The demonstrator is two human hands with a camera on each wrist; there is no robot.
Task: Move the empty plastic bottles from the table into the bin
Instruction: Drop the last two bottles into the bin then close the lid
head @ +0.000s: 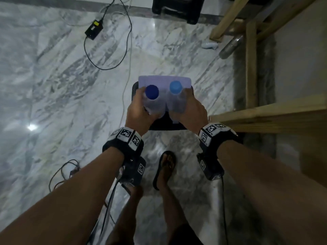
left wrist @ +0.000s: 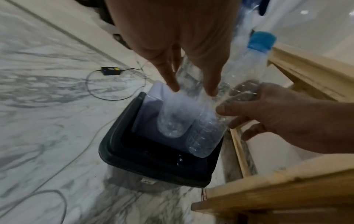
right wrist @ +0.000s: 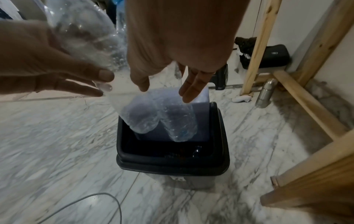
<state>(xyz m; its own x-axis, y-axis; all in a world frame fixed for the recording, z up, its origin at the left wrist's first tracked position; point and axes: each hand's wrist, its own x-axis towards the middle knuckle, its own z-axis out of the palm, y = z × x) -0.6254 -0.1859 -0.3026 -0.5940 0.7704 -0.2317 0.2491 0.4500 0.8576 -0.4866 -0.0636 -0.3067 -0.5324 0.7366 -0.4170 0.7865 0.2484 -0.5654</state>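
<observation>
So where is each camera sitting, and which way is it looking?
Head: on the person's head, looking straight down at both hands, forearms and a sandalled foot.
Left wrist: on the left wrist, looking along the left hand down at the black plastic bin.
Right wrist: on the right wrist, looking along the right hand into the bin.
All views share the bin and two clear plastic bottles: dark-blue-capped bottle, light-blue-capped bottle.
</observation>
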